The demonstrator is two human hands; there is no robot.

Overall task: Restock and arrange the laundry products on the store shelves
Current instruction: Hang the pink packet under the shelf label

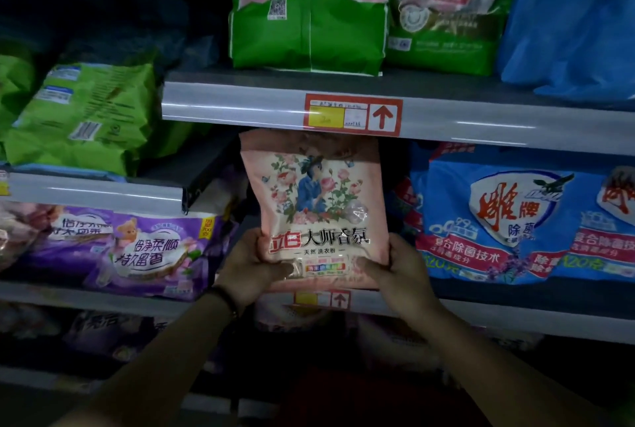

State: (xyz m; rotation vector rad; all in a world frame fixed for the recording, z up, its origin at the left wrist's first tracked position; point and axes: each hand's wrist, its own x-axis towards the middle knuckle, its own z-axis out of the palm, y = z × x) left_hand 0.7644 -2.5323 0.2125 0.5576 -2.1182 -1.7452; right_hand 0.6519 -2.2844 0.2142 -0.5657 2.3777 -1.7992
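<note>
**Hands grip a pink washing-powder bag [316, 207] at the shelf front: one slot to fill**

Left hand [247, 265], a dark band at its wrist, and right hand [398, 268] each hold a bottom corner of the bag. The thumbs lie across its printed face and the fingers curl behind it. It stands upright, label out, with its lower edge at the middle shelf rail [481, 318], just above a small red-and-yellow price tag [323, 299]. Its top is tucked beneath the upper shelf rail [240, 107]. I can't tell whether it rests on the shelf or hangs just in front.

On either side the row looks stocked. Blue detergent bags [498, 220] stand just right of the pink one, and purple bags [147, 248] lie to the left.

Above, green-and-pink bags [305, 35] stand on the higher shelf, one with its back and QR code facing out. Further left, a green bag [86, 117] lies slumped, barcode side up.

My read is that the restock is well along and this pink bag is the piece in hand. It remains to be seated and squared up. The back-facing green packs probably want turning too. The bottom shelf is too dark to judge.
</note>
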